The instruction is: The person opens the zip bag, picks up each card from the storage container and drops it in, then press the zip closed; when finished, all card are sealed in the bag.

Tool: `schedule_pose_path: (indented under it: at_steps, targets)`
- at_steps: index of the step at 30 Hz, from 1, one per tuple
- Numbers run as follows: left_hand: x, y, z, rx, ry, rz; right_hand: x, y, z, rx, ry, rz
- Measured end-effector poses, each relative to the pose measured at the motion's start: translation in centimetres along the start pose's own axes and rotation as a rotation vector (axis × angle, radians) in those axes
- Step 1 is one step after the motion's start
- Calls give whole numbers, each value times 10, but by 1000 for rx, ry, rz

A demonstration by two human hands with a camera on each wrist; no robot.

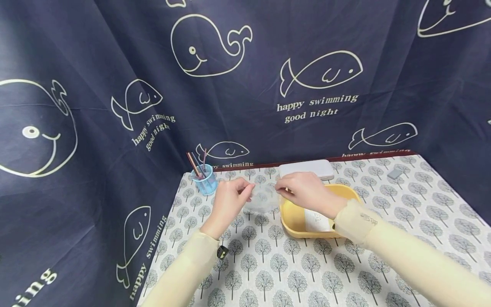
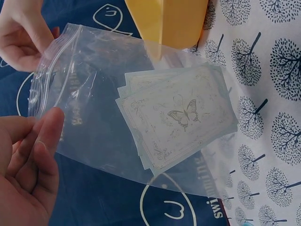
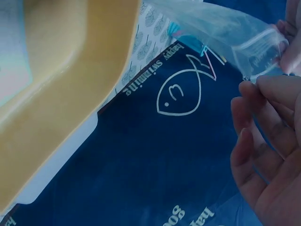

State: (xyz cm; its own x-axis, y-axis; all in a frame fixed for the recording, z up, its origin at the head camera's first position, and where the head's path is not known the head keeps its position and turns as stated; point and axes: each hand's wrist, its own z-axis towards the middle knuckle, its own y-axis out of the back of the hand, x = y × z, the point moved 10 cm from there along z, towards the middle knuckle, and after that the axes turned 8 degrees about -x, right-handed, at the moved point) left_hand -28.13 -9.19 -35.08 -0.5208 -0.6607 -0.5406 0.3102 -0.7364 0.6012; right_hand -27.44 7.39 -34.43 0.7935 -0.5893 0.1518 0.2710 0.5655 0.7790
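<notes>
A clear zip-lock bag (image 2: pixel 101 101) hangs between both hands, with several pale cards (image 2: pixel 186 115) inside; the front one bears a butterfly print. My left hand (image 1: pixel 231 200) pinches one end of the bag's zip edge between thumb and finger. At the other end of that edge, my right hand (image 1: pixel 304 192) pinches the plastic, its remaining fingers loosely bent in the right wrist view. Beneath the right hand stands a yellow basket (image 1: pixel 293 232) holding a white item (image 1: pixel 317 221) with a faint drawing, partly hidden by the forearm.
A blue pencil cup (image 1: pixel 206 182) with several pencils stands at the table's back left. Behind the basket lies a white case (image 1: pixel 326 169). A small grey block (image 1: pixel 394 174) sits at the back right. A dark curtain (image 1: pixel 245 106) rises behind the tree-print tablecloth (image 1: pixel 264 281).
</notes>
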Motion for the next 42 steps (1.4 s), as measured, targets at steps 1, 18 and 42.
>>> schedule_pose_path:
  at_steps: [1, 18, 42]
  targets:
    - [1, 0, 0, -1, 0, 1, -3, 1, -2, 5, -9, -2]
    - [1, 4, -2, -23, -29, 29, -74, -25, -55, 220, -155, -39]
    - [0, 2, -1, -12, -17, 26, -116, -84, -135, 685, -439, -75]
